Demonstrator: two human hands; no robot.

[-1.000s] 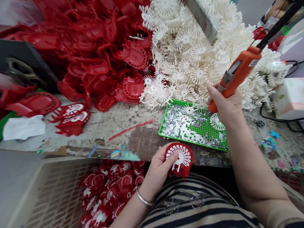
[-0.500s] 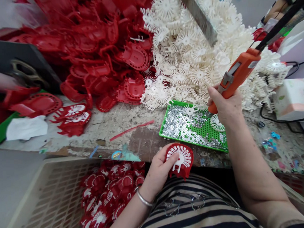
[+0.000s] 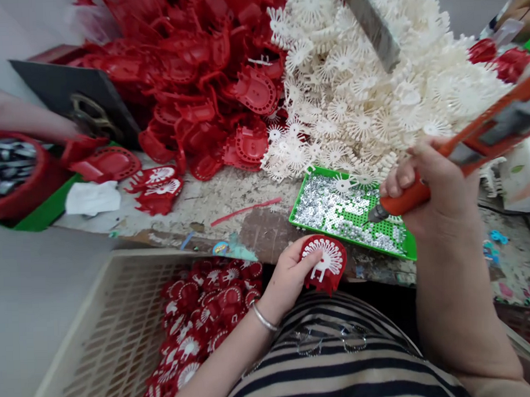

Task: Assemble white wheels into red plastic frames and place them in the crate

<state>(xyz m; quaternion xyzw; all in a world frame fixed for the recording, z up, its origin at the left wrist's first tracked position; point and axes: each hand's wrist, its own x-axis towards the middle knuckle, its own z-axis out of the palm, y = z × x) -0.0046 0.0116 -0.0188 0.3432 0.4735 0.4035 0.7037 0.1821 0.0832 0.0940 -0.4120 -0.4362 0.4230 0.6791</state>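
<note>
My left hand (image 3: 289,276) is closed on a red plastic housing (image 3: 340,272) at the table's front edge. A white fan-shaped piece (image 3: 332,255) lies in the housing, and my thumb presses on its middle. My right hand (image 3: 447,192) is wrapped round an orange electric screwdriver (image 3: 404,200). The screwdriver's bit points down and left over a green tray (image 3: 412,252) of small silver metal pieces. Whether the bit touches any of these pieces, I cannot tell. A loose white fan piece (image 3: 343,185) rests at the tray's back side.
Behind lie heaps of red housings (image 3: 191,68) and white fan pieces (image 3: 340,103), with a metal bar (image 3: 374,29) above. A plastic crate (image 3: 91,320) below holds filled housings. At left are a red tub (image 3: 42,177) and another person's arm (image 3: 27,111).
The screwdriver has tilted from steep to nearly level, its tip now over the tray's middle, as my right hand turned and came closer. My left hand keeps its hold. The view has shifted right.
</note>
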